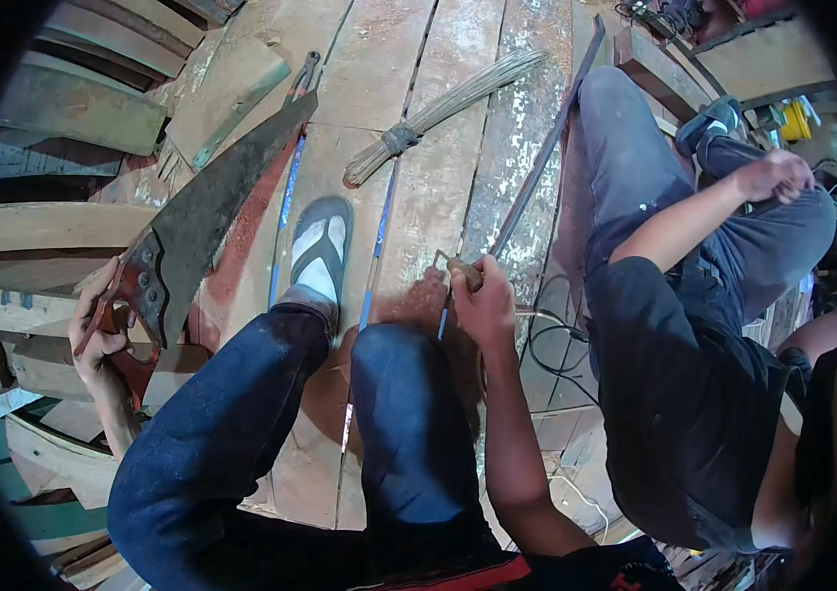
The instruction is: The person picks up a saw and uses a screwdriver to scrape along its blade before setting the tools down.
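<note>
My left hand (94, 330) is wrapped around the red-brown handle of a handsaw (212, 197), whose wide dark blade slants up and to the right. Held in my right hand (487, 307), in front of my knee, is a small wooden-handled tool (465, 273) with a thin bent metal tip. Its lower end is hidden in my fingers. A sandalled foot (320, 246) of mine rests on the planks between the two hands.
A tied stick broom (438, 108) lies on the plank floor (359, 59), with orange-handled pliers (302, 79) beyond the saw tip. Boards (54, 227) are stacked at left. A long dark metal bar (548, 148) lies beside another person (694, 345) sitting at right. Cables (556, 345) run between us.
</note>
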The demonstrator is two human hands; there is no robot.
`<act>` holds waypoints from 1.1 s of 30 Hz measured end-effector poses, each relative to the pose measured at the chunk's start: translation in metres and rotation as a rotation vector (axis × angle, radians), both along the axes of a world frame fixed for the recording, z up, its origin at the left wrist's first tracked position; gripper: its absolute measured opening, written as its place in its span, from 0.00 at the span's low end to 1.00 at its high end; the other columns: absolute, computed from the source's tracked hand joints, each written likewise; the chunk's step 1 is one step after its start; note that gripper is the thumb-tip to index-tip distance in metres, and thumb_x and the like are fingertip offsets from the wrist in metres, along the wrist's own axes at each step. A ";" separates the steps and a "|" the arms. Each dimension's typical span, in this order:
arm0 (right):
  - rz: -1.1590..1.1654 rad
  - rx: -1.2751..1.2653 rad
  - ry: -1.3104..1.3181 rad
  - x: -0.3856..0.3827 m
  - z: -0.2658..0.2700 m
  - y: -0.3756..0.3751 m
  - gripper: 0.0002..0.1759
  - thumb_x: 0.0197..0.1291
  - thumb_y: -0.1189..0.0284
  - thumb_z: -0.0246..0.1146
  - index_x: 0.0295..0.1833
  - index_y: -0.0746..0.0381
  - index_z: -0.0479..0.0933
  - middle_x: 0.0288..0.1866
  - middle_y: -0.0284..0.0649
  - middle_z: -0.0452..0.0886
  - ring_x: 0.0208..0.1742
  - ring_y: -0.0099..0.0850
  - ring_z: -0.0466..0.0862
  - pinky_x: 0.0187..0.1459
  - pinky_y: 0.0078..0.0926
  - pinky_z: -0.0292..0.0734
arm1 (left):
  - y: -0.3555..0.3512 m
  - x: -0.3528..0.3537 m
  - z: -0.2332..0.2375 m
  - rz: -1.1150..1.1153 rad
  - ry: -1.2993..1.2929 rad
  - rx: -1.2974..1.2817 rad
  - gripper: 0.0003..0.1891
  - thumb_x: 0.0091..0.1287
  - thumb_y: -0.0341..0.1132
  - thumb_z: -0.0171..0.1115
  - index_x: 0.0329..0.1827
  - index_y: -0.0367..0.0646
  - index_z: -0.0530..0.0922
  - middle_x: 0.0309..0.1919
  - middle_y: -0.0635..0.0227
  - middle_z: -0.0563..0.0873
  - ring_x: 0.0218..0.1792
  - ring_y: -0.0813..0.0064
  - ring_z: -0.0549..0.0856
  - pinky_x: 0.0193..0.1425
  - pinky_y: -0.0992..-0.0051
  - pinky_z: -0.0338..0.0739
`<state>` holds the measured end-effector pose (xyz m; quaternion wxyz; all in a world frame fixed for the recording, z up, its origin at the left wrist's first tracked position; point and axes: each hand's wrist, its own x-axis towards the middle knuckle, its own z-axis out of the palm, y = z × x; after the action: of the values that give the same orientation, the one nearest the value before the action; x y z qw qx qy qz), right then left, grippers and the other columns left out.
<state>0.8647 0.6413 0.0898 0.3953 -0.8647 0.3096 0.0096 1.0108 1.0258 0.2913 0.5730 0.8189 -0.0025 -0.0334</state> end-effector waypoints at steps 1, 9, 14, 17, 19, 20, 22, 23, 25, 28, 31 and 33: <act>-0.005 0.013 0.013 0.000 0.001 0.000 0.18 0.60 0.58 0.63 0.41 0.63 0.71 0.33 0.59 0.81 0.41 0.62 0.81 0.40 0.57 0.74 | -0.001 0.000 0.001 0.008 0.005 0.014 0.46 0.33 0.40 0.63 0.64 0.25 0.73 0.54 0.51 0.82 0.47 0.69 0.81 0.38 0.78 0.71; -0.002 0.041 0.023 0.002 0.001 -0.001 0.19 0.60 0.57 0.63 0.41 0.62 0.71 0.34 0.59 0.81 0.41 0.62 0.80 0.40 0.57 0.74 | 0.008 0.005 -0.002 -0.043 0.013 0.007 0.45 0.34 0.40 0.60 0.63 0.26 0.73 0.55 0.50 0.82 0.49 0.69 0.81 0.38 0.79 0.71; -0.031 -0.010 0.006 0.003 0.005 0.003 0.18 0.60 0.62 0.65 0.38 0.68 0.72 0.31 0.56 0.79 0.36 0.54 0.82 0.38 0.45 0.75 | 0.021 0.011 -0.003 -0.110 0.066 0.031 0.45 0.33 0.39 0.59 0.63 0.26 0.74 0.56 0.49 0.82 0.48 0.68 0.81 0.39 0.80 0.71; -0.028 -0.011 -0.003 0.002 0.002 0.004 0.18 0.60 0.62 0.65 0.38 0.68 0.72 0.30 0.56 0.79 0.35 0.53 0.82 0.38 0.44 0.75 | 0.030 0.015 -0.006 -0.143 0.068 0.080 0.46 0.32 0.39 0.57 0.63 0.27 0.74 0.55 0.49 0.82 0.46 0.69 0.81 0.39 0.80 0.71; -0.030 0.013 -0.005 0.003 0.003 0.003 0.18 0.60 0.62 0.65 0.38 0.68 0.72 0.30 0.57 0.79 0.35 0.53 0.82 0.38 0.44 0.75 | 0.032 0.019 -0.007 -0.218 0.062 0.064 0.46 0.32 0.40 0.56 0.63 0.27 0.74 0.55 0.49 0.82 0.46 0.69 0.82 0.40 0.79 0.71; -0.036 0.033 -0.003 0.003 0.005 0.003 0.19 0.60 0.62 0.65 0.38 0.68 0.72 0.30 0.57 0.79 0.35 0.53 0.82 0.38 0.44 0.75 | 0.032 0.016 -0.006 -0.156 0.070 0.057 0.46 0.32 0.40 0.56 0.63 0.27 0.74 0.55 0.49 0.82 0.47 0.69 0.81 0.40 0.79 0.71; -0.032 0.052 -0.005 0.004 0.007 0.003 0.19 0.59 0.60 0.64 0.39 0.67 0.72 0.31 0.57 0.80 0.37 0.55 0.82 0.39 0.47 0.75 | 0.001 0.004 0.008 -0.032 0.079 0.043 0.46 0.32 0.40 0.56 0.64 0.27 0.73 0.56 0.49 0.82 0.48 0.70 0.81 0.40 0.80 0.71; -0.022 0.050 -0.007 0.003 0.007 0.002 0.19 0.59 0.59 0.64 0.40 0.66 0.72 0.32 0.58 0.80 0.39 0.57 0.82 0.41 0.50 0.75 | -0.007 0.002 0.010 0.008 0.075 0.044 0.47 0.32 0.40 0.55 0.64 0.27 0.73 0.57 0.49 0.81 0.50 0.69 0.82 0.43 0.81 0.72; -0.016 0.034 0.015 0.003 0.007 0.002 0.20 0.59 0.58 0.63 0.42 0.65 0.73 0.34 0.59 0.81 0.41 0.60 0.82 0.43 0.53 0.75 | -0.014 0.001 0.012 0.010 0.068 0.009 0.47 0.32 0.41 0.54 0.64 0.27 0.73 0.58 0.49 0.81 0.52 0.68 0.81 0.47 0.80 0.72; -0.028 0.023 0.051 0.006 0.007 0.002 0.20 0.59 0.57 0.63 0.41 0.65 0.73 0.34 0.59 0.81 0.41 0.60 0.82 0.44 0.53 0.75 | -0.007 0.001 0.014 0.040 0.106 -0.009 0.46 0.33 0.40 0.53 0.64 0.26 0.73 0.59 0.48 0.80 0.57 0.63 0.80 0.57 0.76 0.72; -0.023 0.036 -0.002 0.009 0.005 0.003 0.19 0.58 0.59 0.63 0.41 0.65 0.74 0.34 0.60 0.81 0.41 0.60 0.82 0.42 0.52 0.76 | 0.000 0.002 0.013 0.061 0.148 -0.052 0.45 0.34 0.39 0.54 0.63 0.26 0.73 0.58 0.49 0.80 0.57 0.62 0.80 0.59 0.73 0.72; -0.019 0.044 -0.015 0.010 0.008 0.003 0.18 0.58 0.59 0.63 0.41 0.65 0.74 0.34 0.60 0.81 0.40 0.60 0.82 0.42 0.52 0.77 | -0.001 0.002 0.012 0.078 0.122 -0.081 0.44 0.34 0.38 0.54 0.62 0.26 0.74 0.57 0.49 0.81 0.57 0.61 0.80 0.61 0.71 0.71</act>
<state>0.8749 0.6440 0.0979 0.4166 -0.8530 0.3144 0.0062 1.0131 1.0245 0.3038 0.6055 0.7910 0.0632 -0.0608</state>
